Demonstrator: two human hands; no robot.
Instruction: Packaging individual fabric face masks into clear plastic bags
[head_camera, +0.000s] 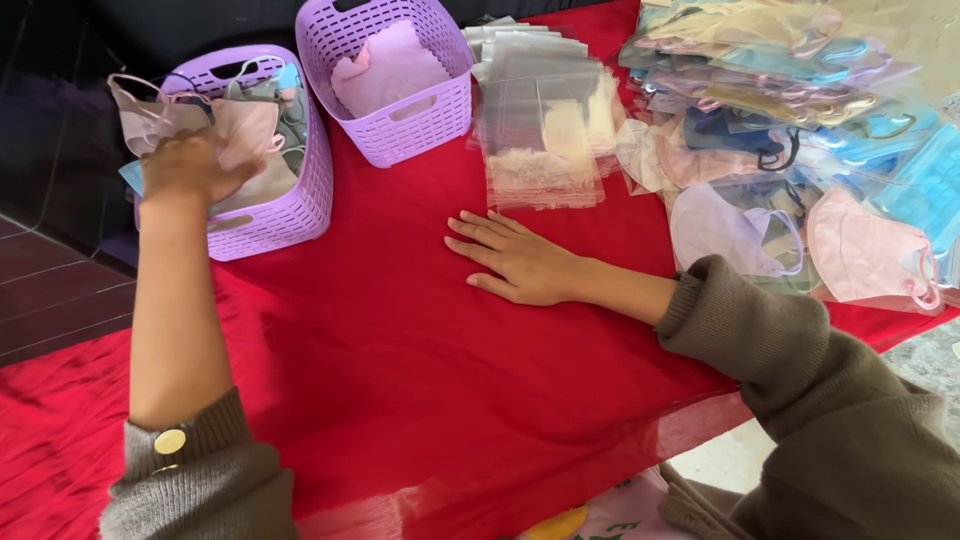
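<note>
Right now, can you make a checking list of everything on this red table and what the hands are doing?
Surface: red cloth, wrinkled.
Job's things: left hand reaches into the near purple basket of face masks.
Clutter: second purple basket with pink masks; stack of clear bags; pile of bagged masks at right.
Grippers: right hand flat on the cloth, holding nothing; whether the left grips a mask cannot be told.
Cables: nothing seen.
Surroundings: dark floor at left.
</note>
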